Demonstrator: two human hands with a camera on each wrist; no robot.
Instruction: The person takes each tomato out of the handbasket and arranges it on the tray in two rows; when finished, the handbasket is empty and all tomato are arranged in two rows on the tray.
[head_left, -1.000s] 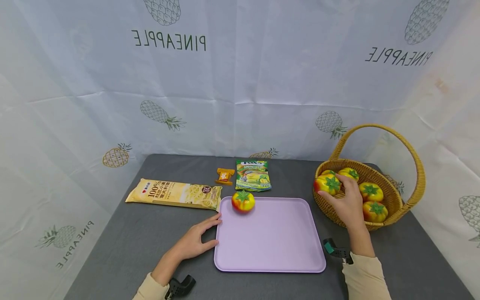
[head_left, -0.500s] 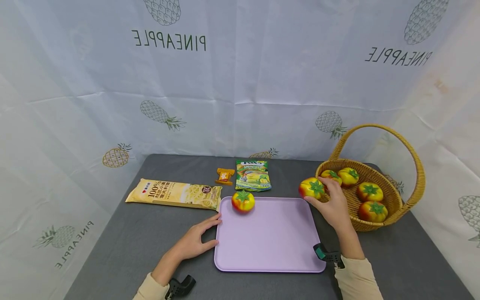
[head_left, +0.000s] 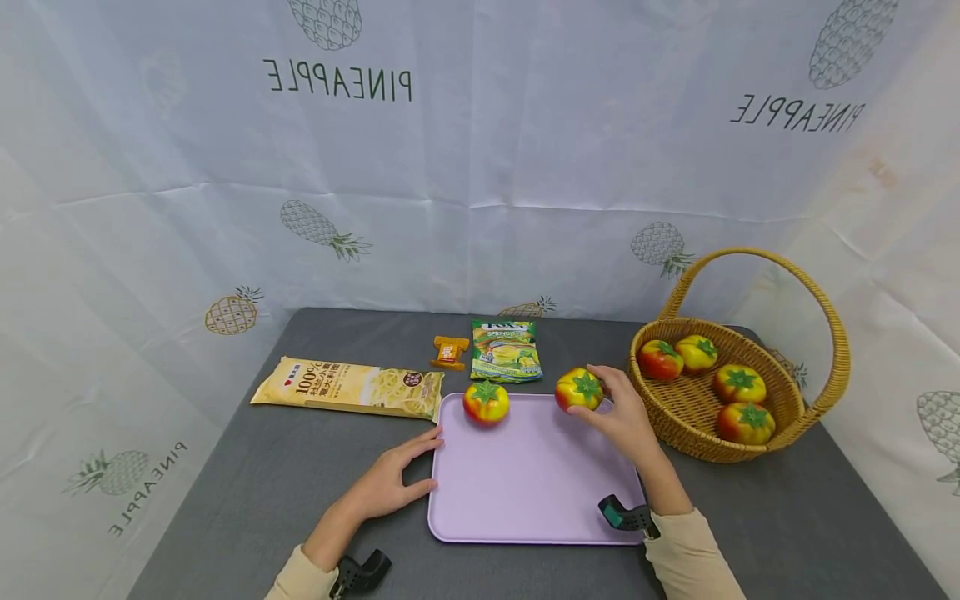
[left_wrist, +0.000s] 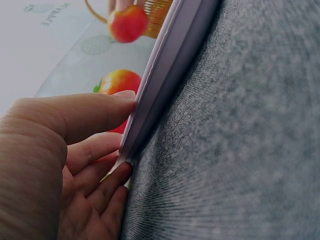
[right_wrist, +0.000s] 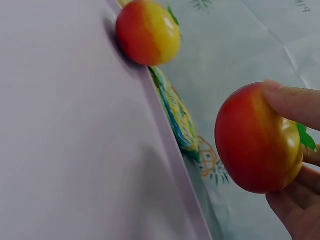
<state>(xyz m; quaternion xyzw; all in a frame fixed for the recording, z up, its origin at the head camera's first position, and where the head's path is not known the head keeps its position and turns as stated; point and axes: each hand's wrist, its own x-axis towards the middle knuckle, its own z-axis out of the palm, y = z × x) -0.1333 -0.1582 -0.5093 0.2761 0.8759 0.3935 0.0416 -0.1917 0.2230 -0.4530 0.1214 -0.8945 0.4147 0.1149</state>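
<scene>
My right hand grips a red and yellow persimmon with a green leafy top between thumb and fingers. In the right wrist view this persimmon hangs above the level of the lilac tray, near its far right corner. Another persimmon sits in the tray's far left corner. My left hand rests at the tray's left side, thumb and fingers spread. The left wrist view has the thumb touching the tray's rim, with fingertips right at the edge.
A wicker basket with a tall handle stands at the right, holding several persimmons. Behind the tray lie a green candy bag and a small orange packet. At the left is a long yellow noodle pack. A printed curtain encloses the back.
My right hand has carried the persimmon leftward from the basket, over the far right corner of the tray. The left hand and the tray have stayed in place.
</scene>
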